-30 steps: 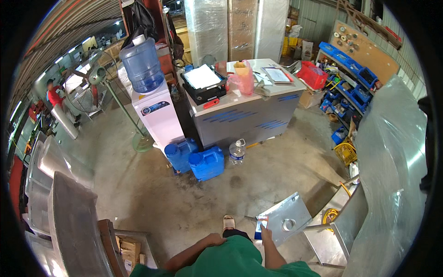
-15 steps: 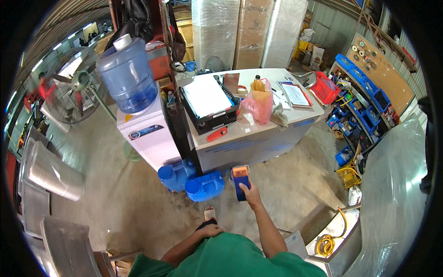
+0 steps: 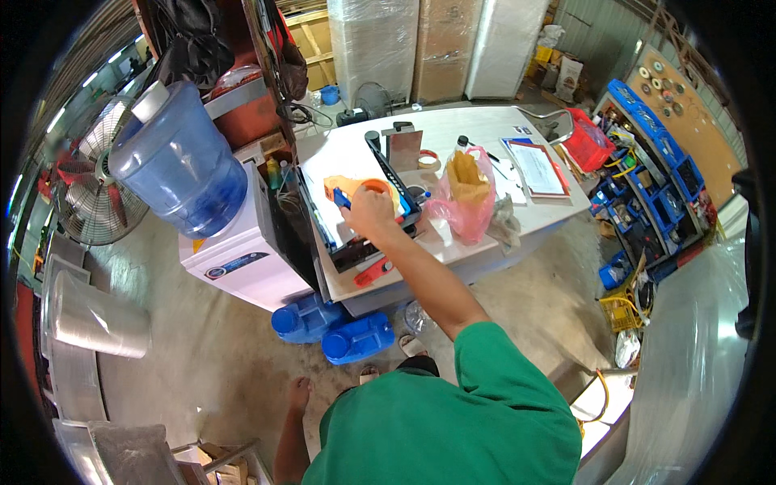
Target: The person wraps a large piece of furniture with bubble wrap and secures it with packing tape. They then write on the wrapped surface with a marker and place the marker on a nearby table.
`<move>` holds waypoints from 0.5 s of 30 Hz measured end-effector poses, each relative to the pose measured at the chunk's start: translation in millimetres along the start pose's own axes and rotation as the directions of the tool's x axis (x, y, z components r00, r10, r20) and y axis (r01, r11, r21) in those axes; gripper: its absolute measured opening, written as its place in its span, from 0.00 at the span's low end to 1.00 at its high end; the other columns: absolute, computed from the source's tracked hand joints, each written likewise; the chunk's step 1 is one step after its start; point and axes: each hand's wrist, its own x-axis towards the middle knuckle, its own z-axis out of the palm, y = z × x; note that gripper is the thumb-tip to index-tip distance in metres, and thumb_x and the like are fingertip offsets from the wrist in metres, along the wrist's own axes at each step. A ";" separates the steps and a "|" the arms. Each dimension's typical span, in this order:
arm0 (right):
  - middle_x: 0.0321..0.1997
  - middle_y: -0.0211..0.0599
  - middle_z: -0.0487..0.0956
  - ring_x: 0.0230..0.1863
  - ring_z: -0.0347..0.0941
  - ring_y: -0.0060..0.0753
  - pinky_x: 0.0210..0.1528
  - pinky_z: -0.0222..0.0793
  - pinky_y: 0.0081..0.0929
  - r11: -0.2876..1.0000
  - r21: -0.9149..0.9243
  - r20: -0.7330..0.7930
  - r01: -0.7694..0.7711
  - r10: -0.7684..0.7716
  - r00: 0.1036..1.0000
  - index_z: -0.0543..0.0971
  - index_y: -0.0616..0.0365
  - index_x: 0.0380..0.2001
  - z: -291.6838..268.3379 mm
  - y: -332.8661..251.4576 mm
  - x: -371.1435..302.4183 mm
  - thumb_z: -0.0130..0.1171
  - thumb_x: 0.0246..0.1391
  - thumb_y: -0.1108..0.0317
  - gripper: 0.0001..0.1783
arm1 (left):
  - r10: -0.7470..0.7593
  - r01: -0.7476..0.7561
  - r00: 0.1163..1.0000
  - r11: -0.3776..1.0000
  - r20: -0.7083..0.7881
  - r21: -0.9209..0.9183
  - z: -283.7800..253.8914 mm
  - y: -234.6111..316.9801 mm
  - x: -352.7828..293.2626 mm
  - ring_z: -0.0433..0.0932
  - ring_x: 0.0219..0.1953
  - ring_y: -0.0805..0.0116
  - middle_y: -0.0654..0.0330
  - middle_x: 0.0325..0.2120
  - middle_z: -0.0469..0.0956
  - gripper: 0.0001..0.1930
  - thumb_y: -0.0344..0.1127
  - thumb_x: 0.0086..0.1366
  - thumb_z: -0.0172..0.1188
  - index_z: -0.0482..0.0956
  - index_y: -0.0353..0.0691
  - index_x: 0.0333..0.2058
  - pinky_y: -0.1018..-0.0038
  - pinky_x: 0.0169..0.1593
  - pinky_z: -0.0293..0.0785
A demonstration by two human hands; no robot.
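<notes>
My right hand (image 3: 370,212) reaches over the desk, closed on a blue-and-orange handheld tool (image 3: 341,197). The tool is above the white papers (image 3: 314,179) that lie in a black tray (image 3: 352,255); whether it touches them I cannot tell. Part of the tool is hidden by my fingers. Low at my left side hangs my left hand (image 3: 300,393), its fingers loose and nothing visible in them. A red cutter (image 3: 373,272) lies at the desk's near edge beside the tray. Right of the tray stands a pink plastic bag (image 3: 464,212) with brown paper in it.
A water dispenser (image 3: 230,271) with a large blue bottle (image 3: 182,166) adjoins the desk (image 3: 558,206) on the left. Two blue jugs (image 3: 358,338) sit on the floor before the desk. A clipboard (image 3: 537,167), tape roll (image 3: 428,159) and red basket (image 3: 588,144) are farther right.
My right hand has moved up and left from in front of the desk to over the tray, carrying the tool. My left hand has left my shirt front and dropped to my side.
</notes>
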 end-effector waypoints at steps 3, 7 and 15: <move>0.32 0.51 0.85 0.36 0.84 0.49 0.44 0.76 0.43 0.998 0.060 0.046 0.001 -0.004 0.999 0.80 0.65 0.37 20.7 -0.8 3.8 0.66 0.51 0.45 0.28 | -0.182 0.164 0.976 0.975 -0.121 -0.151 7.4 0.5 -28.8 0.79 0.32 0.65 0.57 0.32 0.80 0.17 0.44 0.68 0.56 0.80 0.34 0.44 0.69 0.38 0.76; 0.33 0.49 0.82 0.41 0.79 0.50 0.48 0.69 0.44 0.923 0.273 -0.231 0.272 -0.212 0.950 0.80 0.63 0.35 20.6 -3.2 -14.2 0.67 0.50 0.52 0.22 | -0.409 0.347 0.903 0.874 -0.130 -0.339 66.4 -10.3 -78.5 0.81 0.38 0.59 0.51 0.36 0.83 0.20 0.46 0.68 0.55 0.82 0.34 0.44 0.63 0.43 0.77; 0.38 0.48 0.82 0.46 0.77 0.52 0.51 0.70 0.43 0.829 0.453 -0.382 0.328 -0.151 0.912 0.80 0.62 0.39 -28.3 98.8 1.7 0.65 0.53 0.64 0.14 | -0.047 0.104 0.988 0.912 -0.150 0.396 146.3 -15.2 -103.8 0.80 0.51 0.50 0.41 0.45 0.82 0.26 0.51 0.64 0.54 0.84 0.32 0.45 0.58 0.52 0.74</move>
